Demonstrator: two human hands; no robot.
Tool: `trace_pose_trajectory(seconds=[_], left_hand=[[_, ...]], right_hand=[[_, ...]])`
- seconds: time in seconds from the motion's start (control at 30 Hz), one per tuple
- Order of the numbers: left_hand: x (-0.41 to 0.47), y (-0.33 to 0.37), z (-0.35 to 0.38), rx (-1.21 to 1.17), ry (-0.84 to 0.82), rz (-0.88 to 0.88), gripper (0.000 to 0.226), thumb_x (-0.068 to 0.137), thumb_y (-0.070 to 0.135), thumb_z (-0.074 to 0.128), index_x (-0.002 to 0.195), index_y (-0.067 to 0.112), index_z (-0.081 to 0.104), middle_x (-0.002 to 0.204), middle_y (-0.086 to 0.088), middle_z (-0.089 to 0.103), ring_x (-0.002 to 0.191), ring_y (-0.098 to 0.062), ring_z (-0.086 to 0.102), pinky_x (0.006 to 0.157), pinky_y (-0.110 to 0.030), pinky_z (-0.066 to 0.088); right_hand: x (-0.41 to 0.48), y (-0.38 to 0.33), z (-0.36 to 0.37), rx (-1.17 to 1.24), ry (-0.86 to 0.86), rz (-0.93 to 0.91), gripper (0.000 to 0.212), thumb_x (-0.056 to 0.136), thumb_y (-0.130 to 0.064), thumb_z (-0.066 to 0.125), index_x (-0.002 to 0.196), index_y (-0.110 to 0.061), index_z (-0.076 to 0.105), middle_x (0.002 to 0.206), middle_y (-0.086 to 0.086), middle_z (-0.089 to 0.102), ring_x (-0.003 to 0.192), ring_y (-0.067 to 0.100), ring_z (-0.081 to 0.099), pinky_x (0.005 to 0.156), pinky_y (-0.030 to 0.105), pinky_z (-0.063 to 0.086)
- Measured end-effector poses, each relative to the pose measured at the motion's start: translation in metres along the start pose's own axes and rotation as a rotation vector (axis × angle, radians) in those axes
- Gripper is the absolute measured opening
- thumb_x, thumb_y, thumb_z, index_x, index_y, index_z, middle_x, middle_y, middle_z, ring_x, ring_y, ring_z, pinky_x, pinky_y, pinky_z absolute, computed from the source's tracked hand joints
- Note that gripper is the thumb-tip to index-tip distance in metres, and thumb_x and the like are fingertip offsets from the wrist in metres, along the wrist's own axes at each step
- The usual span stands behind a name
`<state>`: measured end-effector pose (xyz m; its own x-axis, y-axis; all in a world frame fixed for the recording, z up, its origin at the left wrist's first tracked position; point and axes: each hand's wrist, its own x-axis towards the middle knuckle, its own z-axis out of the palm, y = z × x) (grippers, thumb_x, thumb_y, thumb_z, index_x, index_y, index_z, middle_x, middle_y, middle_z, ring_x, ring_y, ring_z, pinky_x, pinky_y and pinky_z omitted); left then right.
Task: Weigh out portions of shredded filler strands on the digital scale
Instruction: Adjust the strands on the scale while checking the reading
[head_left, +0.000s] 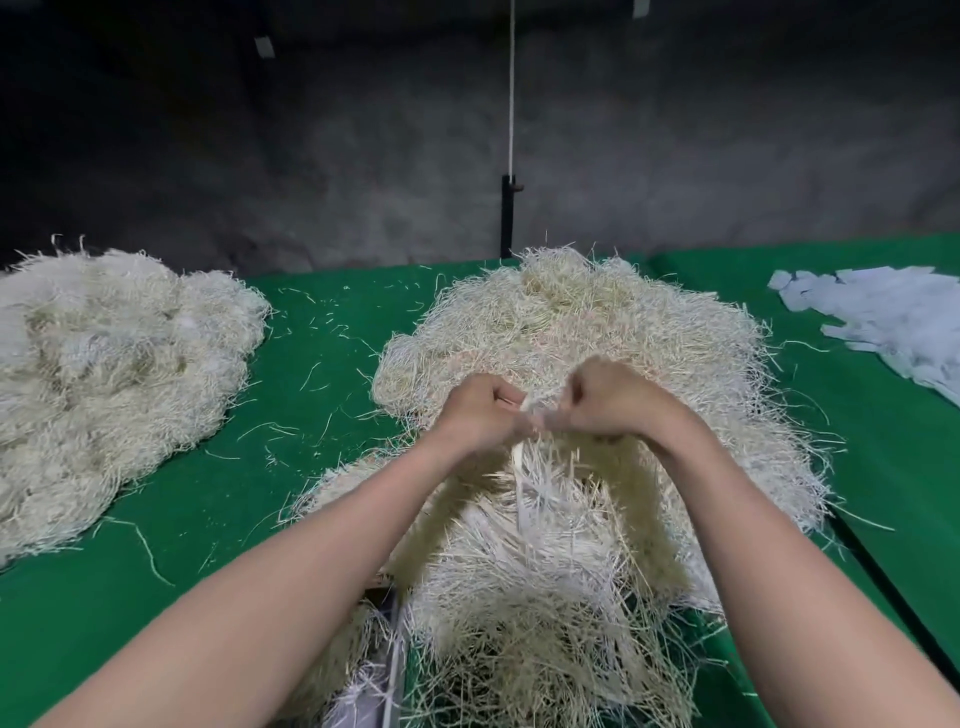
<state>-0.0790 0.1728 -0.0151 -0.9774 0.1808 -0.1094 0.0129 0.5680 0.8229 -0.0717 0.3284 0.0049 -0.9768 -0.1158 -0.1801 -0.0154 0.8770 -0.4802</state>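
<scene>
Gripping strand bundle (545, 519): left hand (480, 415), right hand (613, 400), fingers curled | green tabletop (208, 493) | dark grey wall (311, 156)

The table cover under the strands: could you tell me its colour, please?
The table cover is plain green; head view.

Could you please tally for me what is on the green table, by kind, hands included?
Strand heaps lying on the table: 2
Strand bunch gripped by both hands: 1
Pile of pale paper slips: 1
Left hand and right hand: 2
Total: 6
</scene>
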Motion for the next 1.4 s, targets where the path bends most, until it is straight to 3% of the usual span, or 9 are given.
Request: trace_pose_trajectory(seconds=[0.13, 0.37, 0.47, 0.63, 0.73, 0.83, 0.97, 1.17, 1.4], left_hand=[[-0.002, -0.006, -0.010, -0.127, -0.058, -0.077, 0.019, 0.081, 0.007, 0.070, 0.098, 0.011, 0.061, 0.096, -0.012, 0.067, 0.079, -0.021, 0.066, 0.076, -0.035, 0.057], [-0.008, -0.006, -0.027, -0.308, 0.154, 0.062, 0.047, 0.079, 0.017, 0.071, 0.122, 0.012, 0.051, 0.108, 0.000, 0.058, 0.097, -0.011, 0.057, 0.083, -0.026, 0.045], [-0.013, 0.000, -0.027, -0.276, -0.117, 0.025, 0.062, 0.073, 0.018, 0.076, 0.128, 0.015, 0.047, 0.111, -0.004, 0.060, 0.097, -0.015, 0.061, 0.078, -0.029, 0.048], [-0.011, 0.012, -0.010, -0.300, 0.012, -0.034, 0.010, 0.089, 0.009, 0.058, 0.099, 0.009, 0.059, 0.082, -0.007, 0.062, 0.053, -0.011, 0.044, 0.050, -0.021, 0.042], [-0.005, 0.017, -0.029, -0.595, 0.163, -0.122, 0.012, 0.090, 0.019, 0.058, 0.090, 0.008, 0.063, 0.082, -0.006, 0.061, 0.044, -0.008, 0.030, 0.059, -0.020, 0.041], [0.001, 0.036, -0.043, -0.760, 0.205, -0.091, 0.016, 0.091, 0.017, 0.056, 0.085, 0.004, 0.063, 0.069, -0.004, 0.054, 0.056, -0.010, 0.039, 0.080, -0.027, 0.042], [0.008, 0.063, -0.057, -0.834, 0.139, -0.032, 0.018, 0.096, 0.006, 0.045, 0.101, 0.001, 0.061, 0.052, 0.004, 0.048, 0.046, -0.006, 0.039, 0.045, -0.018, 0.033], [0.016, 0.036, -0.119, -0.749, 0.399, -0.050, 0.015, 0.093, 0.006, 0.050, 0.089, 0.005, 0.064, 0.051, 0.004, 0.050, 0.038, -0.006, 0.042, 0.038, -0.019, 0.033], [0.022, 0.020, -0.107, -0.648, 0.220, -0.098, 0.009, 0.089, 0.003, 0.053, 0.085, 0.003, 0.062, 0.066, -0.001, 0.055, 0.050, -0.006, 0.042, 0.047, -0.018, 0.030]], right_hand=[[-0.009, 0.002, 0.048, -0.034, -0.241, 0.007, 0.047, 0.075, -0.051, 0.071, 0.089, -0.011, 0.051, 0.078, -0.005, 0.053, 0.063, 0.006, 0.053, 0.050, 0.015, 0.044], [-0.002, -0.011, 0.025, 0.620, 0.080, -0.036, 0.008, 0.084, -0.009, 0.063, 0.081, -0.007, 0.056, 0.068, 0.003, 0.055, 0.045, 0.009, 0.049, 0.043, 0.020, 0.041], [-0.007, -0.031, 0.003, 0.714, 0.163, -0.139, 0.009, 0.084, -0.008, 0.064, 0.080, -0.001, 0.059, 0.067, 0.008, 0.056, 0.056, 0.018, 0.052, 0.054, 0.031, 0.043], [-0.013, -0.054, -0.014, 0.798, 0.145, -0.212, 0.007, 0.084, -0.014, 0.066, 0.084, -0.008, 0.062, 0.078, 0.004, 0.067, 0.058, 0.010, 0.062, 0.053, 0.019, 0.050], [-0.013, -0.037, -0.020, 0.885, 0.525, -0.161, 0.041, 0.078, -0.029, 0.075, 0.109, -0.015, 0.052, 0.105, 0.001, 0.058, 0.085, 0.007, 0.062, 0.068, 0.020, 0.051], [-0.014, -0.041, 0.019, 1.007, 0.242, -0.224, 0.086, 0.072, -0.019, 0.079, 0.139, -0.029, 0.027, 0.109, -0.013, 0.046, 0.070, -0.008, 0.062, 0.052, 0.009, 0.048], [0.024, -0.035, 0.074, 0.462, 0.383, -0.167, 0.058, 0.085, -0.020, 0.067, 0.133, -0.025, 0.037, 0.089, -0.010, 0.059, 0.052, 0.000, 0.058, 0.042, 0.016, 0.047], [0.041, 0.066, 0.076, -0.329, 0.296, 0.125, 0.037, 0.092, -0.018, 0.050, 0.129, -0.019, 0.048, 0.113, 0.004, 0.064, 0.104, 0.023, 0.060, 0.082, 0.033, 0.049], [0.020, 0.000, 0.011, 0.186, 0.198, -0.190, 0.099, 0.061, -0.045, 0.081, 0.142, -0.026, 0.027, 0.141, 0.000, 0.040, 0.124, 0.016, 0.042, 0.105, 0.035, 0.035]])
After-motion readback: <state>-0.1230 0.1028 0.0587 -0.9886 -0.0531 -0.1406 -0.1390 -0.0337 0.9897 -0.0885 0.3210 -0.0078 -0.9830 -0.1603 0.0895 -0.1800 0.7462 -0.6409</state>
